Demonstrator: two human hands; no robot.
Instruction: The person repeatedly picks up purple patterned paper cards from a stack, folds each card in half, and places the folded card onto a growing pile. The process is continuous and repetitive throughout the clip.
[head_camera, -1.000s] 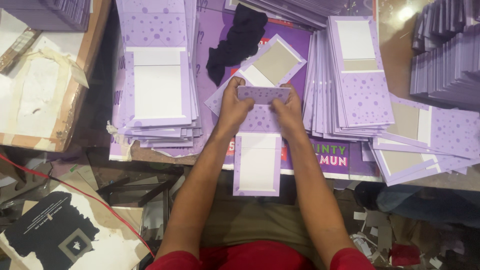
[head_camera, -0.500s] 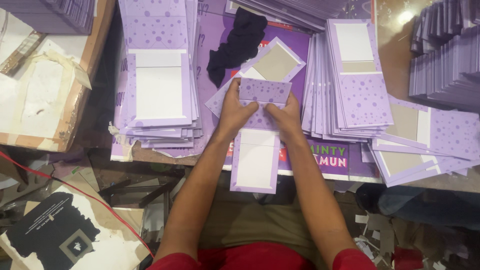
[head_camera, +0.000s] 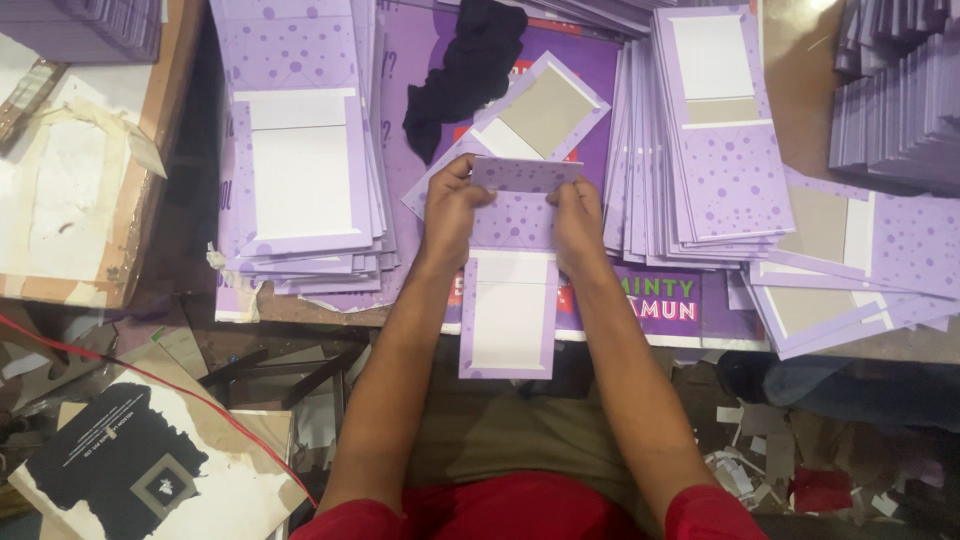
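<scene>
The card (head_camera: 510, 290) is a long purple strip of printed board with a white panel, lying on the bench's front edge with its near end hanging over toward the person. Its far flap (head_camera: 525, 174) is folded up and back toward them. It looks light and fairly stiff, springy at the crease, smooth-faced and likely a bit slippery; I judge it would dent or crack if bent off the score line, so the flap's two outer corners are the sound places to take it.

The left hand (head_camera: 452, 205) pinches the flap's left end, thumb on top, fingers curled under. The right hand (head_camera: 578, 215) pinches the right end the same way. Both are closed on the flap, wrists low over the card, forearms running straight back to the red sleeves.

Just beyond the card lies a tilted card with a grey panel (head_camera: 545, 110), and past that a dark cloth (head_camera: 470, 70). Left of the card is a neat stack (head_camera: 300, 170); right of it a fanned stack (head_camera: 700, 130)
</scene>
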